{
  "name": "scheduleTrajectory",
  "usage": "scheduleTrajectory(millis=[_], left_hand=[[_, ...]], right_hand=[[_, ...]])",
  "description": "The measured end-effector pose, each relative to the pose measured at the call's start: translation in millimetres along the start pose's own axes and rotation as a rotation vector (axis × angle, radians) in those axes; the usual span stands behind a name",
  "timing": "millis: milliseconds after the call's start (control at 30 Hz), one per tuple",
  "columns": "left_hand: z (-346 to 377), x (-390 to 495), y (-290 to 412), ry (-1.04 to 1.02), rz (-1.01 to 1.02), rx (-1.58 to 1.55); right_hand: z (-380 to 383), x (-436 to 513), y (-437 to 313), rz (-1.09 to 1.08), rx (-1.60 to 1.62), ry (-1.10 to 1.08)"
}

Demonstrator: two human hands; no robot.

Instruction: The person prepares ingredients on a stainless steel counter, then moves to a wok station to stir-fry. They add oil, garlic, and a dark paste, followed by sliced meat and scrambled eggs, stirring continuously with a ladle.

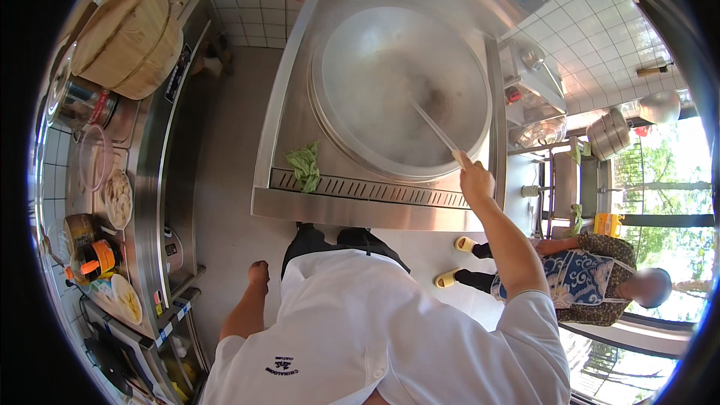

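Observation:
A large round wok (360, 84) is set into a stainless-steel stove (287, 140) in front of me. Steam clouds its contents, so I cannot make out what is inside. My right hand (478, 181) grips the pale handle of a long-handled cooking utensil (433, 124) at the wok's near right rim. The shaft slants down into the wok, and its far end is lost in the steam. At my side hangs my left hand (259, 277), its fingers curled and nothing visible in them. A crumpled green cloth (304, 166) lies on the stove's near left corner, partly over the slotted drain (371, 190).
Along the left runs a steel counter (143, 180) with a wooden tub (132, 39), a plate of pale food (117, 199), an orange-capped bottle (100, 259) and another plate (126, 298). A person in a patterned apron (574, 278) stands at the right. Metal pots (608, 134) hang behind.

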State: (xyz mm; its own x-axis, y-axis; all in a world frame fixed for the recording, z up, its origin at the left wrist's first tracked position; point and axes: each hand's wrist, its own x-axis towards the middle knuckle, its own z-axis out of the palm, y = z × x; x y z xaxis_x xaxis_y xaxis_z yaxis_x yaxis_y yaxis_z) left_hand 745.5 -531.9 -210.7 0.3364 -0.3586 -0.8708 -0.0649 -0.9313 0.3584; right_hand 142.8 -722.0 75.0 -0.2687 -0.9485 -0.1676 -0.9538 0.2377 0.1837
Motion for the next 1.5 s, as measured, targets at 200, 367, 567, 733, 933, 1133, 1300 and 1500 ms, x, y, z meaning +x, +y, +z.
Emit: scheduleTrajectory(millis=[200, 367, 567, 733, 933, 1133, 1300, 1500], left_hand=[[5.4, -5.0, -22.2, -0.039, -0.085, 0.003], [3.1, -9.9, -19.9, -0.042, -0.040, 0.064], [-11.3, -32.0, -10.9, -0.063, -0.049, 0.086], [-16.7, -43.1, -0.3, -0.093, -0.114, 0.153], [1.9, -66.4, 19.6, -0.052, -0.012, 0.170], [8.7, -90.3, 14.5, -0.023, 0.009, 0.229], [-8.8, -96.8, -7.5, -0.196, 0.320, 0.633], [-16.5, -94.8, -5.2, -0.188, 0.785, 1.167]], right_hand=[[-8.2, -21.9, 17.0, -0.030, -0.067, -0.043], [-11.8, -2.3, 19.2, 0.143, 0.263, -0.007], [-70.9, 6.1, 69.5, 0.576, 0.938, -0.385], [-114.8, 27.2, 92.6, 0.617, 1.272, -0.566], [-78.2, 49.5, 77.2, 0.064, 1.324, -0.297], [-44.3, 72.5, 43.6, 0.086, 1.171, 0.089], [-61.8, 63.5, 90.5, -0.002, 1.190, 0.028], [-38.3, 77.5, 42.7, 0.185, 1.398, 0.078]])
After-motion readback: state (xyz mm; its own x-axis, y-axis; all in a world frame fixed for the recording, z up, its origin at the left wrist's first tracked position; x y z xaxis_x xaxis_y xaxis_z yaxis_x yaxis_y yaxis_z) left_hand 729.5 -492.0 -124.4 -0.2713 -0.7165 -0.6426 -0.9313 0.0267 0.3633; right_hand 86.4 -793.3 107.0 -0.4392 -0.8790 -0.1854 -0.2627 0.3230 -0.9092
